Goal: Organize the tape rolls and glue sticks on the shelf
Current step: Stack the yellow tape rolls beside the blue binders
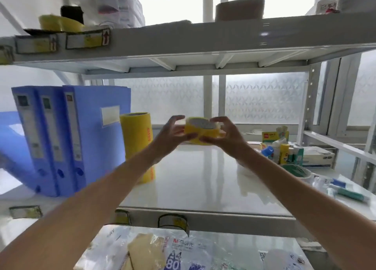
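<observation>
both arms outstretched, left hand (173,134) and right hand (225,135) cupping yellow tape roll (200,132).

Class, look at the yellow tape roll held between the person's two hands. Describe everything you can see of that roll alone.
The yellow tape roll is a squat ring of glossy yellow tape, apparently plastic, with a greyish core showing through its upward-tilted open face. It is held in the air above the white middle shelf board, touching nothing but the hands. The left hand grips its left side and the right hand its right side, fingers curled over the rim. Motion blur hides any print.
</observation>
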